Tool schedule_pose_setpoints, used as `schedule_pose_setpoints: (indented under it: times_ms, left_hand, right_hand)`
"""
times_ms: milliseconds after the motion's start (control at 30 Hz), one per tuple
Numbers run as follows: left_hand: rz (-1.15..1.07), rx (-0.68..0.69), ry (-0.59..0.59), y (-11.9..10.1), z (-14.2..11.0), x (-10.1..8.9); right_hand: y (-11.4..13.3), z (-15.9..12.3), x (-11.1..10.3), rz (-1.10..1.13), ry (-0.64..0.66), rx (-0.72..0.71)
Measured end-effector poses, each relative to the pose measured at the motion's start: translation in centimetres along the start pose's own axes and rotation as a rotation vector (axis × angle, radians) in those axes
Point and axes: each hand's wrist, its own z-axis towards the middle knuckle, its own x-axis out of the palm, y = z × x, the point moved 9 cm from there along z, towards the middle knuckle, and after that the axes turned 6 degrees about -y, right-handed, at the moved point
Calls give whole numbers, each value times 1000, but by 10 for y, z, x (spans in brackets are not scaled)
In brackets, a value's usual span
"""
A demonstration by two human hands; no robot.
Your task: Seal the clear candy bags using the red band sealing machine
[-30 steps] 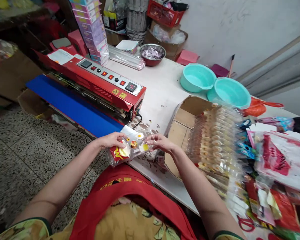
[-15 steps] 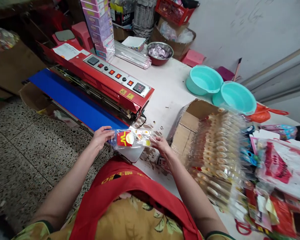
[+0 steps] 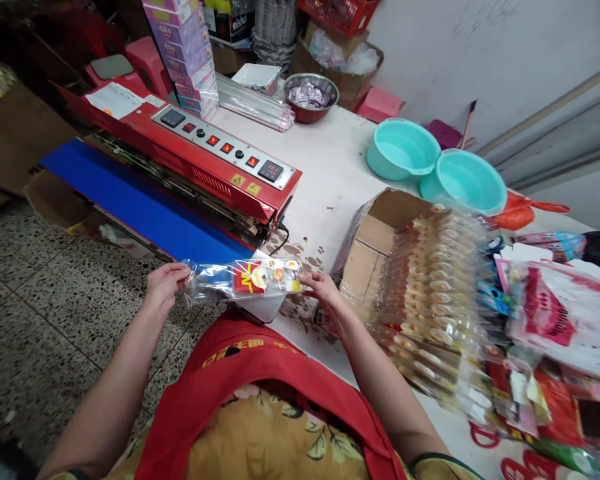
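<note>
I hold a long clear plastic bag [image 3: 240,281] stretched flat between both hands, with a red-and-yellow toy and small round pieces inside it. My left hand [image 3: 166,282] pinches the bag's left end. My right hand [image 3: 320,287] pinches its right end. The bag hangs just in front of the near end of the blue conveyor belt [image 3: 140,207] of a red sealing machine [image 3: 215,160].
An open cardboard box [image 3: 375,233] with a stack of filled clear bags [image 3: 435,293] stands to the right. Two teal basins [image 3: 430,167], a metal bowl [image 3: 310,97], stacked purple boxes [image 3: 185,53] and colourful packets [image 3: 555,320] crowd the white table [image 3: 330,180].
My left hand slid leftward along the bag, drawing it out flat and long. The bag went from bunched to stretched between both hands.
</note>
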Motion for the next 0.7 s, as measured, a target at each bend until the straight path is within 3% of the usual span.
schedule_pose_setpoints:
  times_ms: [167,267,333,400,467,533,567,633,700]
  left_hand:
    - [25,1,-114,1,15,-32]
    - [81,23,-121,0,23,-44]
    - [209,139,-142,-13,20,-48]
    - [437,432,-216,-43,2,-43]
    - [671,801,-192,-72,-34,-11]
    - [834,1054,29,-75,-73,42]
    - [889,1117,187,-69,-90,69]
    - [985,1156,457,-47,-117,114]
    - [1068,1133,587,-27,-129,141]
  right_hand:
    - [0,6,-2,-3,-11,-2]
    - [-1,9,-2,-3,0,-9]
    - [-2,11,-1,-22,18,-9]
    - [0,11,-3,-71,6,-35]
    - [14,7,-11,-180,-128,-187]
    - [44,-11,-12,-334,-304,-487]
    - [60,-24,-3,-425,-351,-656]
    - [81,-49,32,-649,-310,-916]
    - [86,-61,76,-949,-198,-1016]
